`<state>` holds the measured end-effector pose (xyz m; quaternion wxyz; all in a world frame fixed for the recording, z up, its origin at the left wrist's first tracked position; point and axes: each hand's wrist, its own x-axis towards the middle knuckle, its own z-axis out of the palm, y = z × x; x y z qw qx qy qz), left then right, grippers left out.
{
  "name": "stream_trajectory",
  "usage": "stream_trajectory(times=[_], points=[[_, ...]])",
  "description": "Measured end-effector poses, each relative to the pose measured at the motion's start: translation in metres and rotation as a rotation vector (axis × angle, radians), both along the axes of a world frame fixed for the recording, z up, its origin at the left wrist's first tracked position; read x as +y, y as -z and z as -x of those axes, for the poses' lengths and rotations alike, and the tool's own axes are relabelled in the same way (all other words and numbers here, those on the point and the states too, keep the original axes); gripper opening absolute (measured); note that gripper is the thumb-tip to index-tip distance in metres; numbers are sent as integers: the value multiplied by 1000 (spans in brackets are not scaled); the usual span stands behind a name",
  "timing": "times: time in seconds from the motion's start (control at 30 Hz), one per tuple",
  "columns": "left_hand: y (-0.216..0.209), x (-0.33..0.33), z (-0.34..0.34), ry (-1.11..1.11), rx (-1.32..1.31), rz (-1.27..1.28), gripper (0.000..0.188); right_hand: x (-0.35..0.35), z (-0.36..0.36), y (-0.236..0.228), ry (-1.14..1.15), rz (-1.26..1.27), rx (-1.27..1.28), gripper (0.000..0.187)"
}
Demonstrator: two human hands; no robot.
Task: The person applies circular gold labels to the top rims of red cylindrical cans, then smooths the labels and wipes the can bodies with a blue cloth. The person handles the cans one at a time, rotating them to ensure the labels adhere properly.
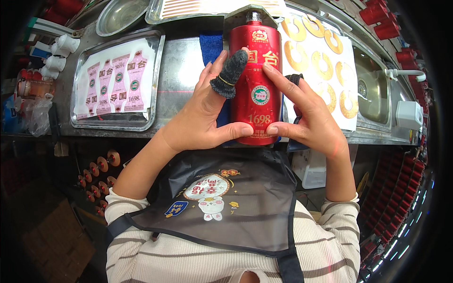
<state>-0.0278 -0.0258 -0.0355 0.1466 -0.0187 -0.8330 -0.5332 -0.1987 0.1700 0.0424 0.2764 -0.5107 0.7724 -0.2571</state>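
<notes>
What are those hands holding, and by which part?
The bottle: the left hand and right hand hold it by its sides, with fingers also on its front.

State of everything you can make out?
Bottle: lying front up, neck away
Left hand: open, touching bottle
Right hand: open, touching bottle
Black sleeve: on a left finger
Tray: holding pink labels, flat
Ring sheet: flat, gold rings attached
Bowl: upright

Bottle [255,84], glossy red, straight-sided, with gold lettering and a round white-and-green emblem [260,95]; short, glassy neck [254,18]. Lies lengthwise, printed face up, neck toward the top edge, upper centre of the frame.
</notes>
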Motion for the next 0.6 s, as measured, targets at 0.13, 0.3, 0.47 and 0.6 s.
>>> stream_trajectory(times=[0.13,0.3,0.47,0.6], points=[[-3,1,1,0,2,15,103,1,2,3,-17,30,3,101],[-3,0,2,-4,44,87,103,1,5,5,-39,17,15,104],[-1,-2,3,-15,66,73,102,2,6,9,-38,29,3,107],[-7,-5,4,5,36,187,100,1,3,7,-21,-9,-31,107]])
